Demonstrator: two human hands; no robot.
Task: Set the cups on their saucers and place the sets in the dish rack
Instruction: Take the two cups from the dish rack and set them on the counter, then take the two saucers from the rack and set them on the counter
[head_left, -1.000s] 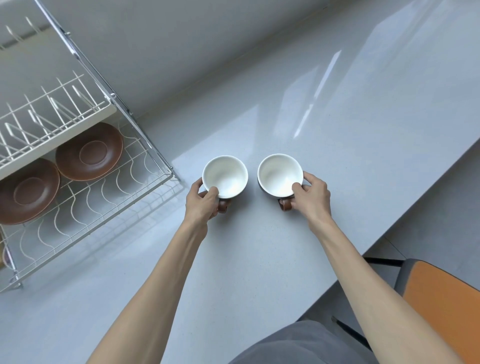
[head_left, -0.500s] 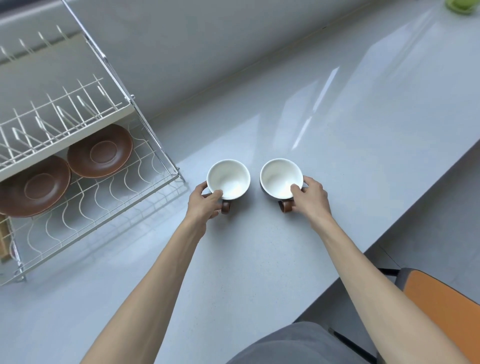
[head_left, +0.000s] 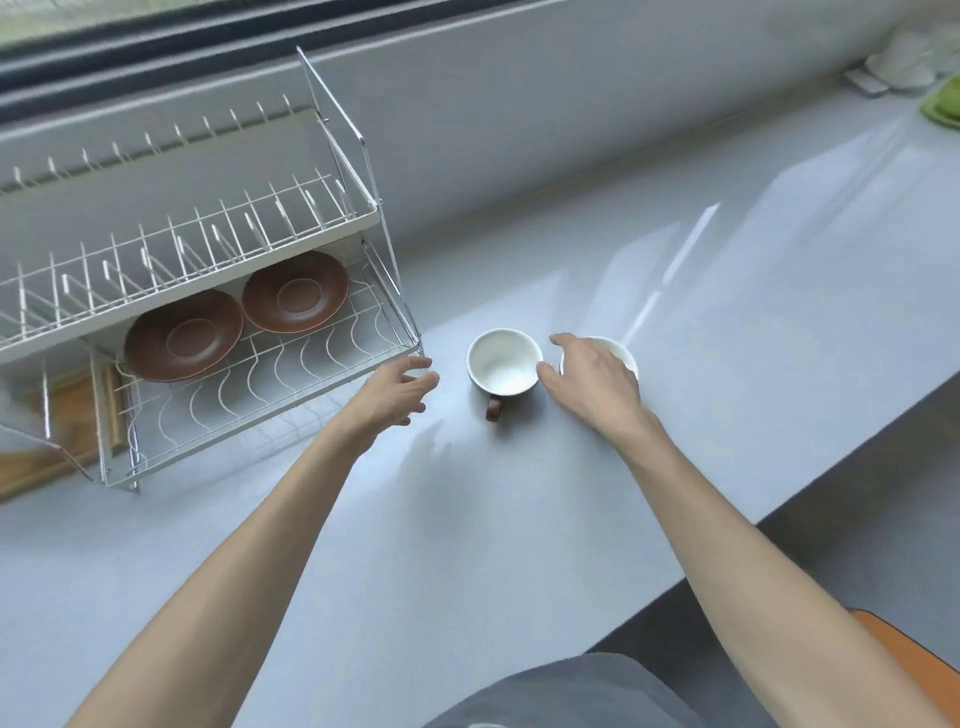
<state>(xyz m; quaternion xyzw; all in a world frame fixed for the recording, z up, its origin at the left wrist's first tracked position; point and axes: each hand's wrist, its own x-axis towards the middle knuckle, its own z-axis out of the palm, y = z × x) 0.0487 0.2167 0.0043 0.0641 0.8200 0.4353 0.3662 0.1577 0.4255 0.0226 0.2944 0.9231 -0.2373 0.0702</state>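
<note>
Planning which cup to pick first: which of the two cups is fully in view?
The left cup, standing alone with its brown handle showing. The right cup is mostly hidden under the right hand.

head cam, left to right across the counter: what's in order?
Left saucer → right saucer, both on the dish rack lower shelf → left hand → left cup → right hand, covering much of the right cup.
</note>
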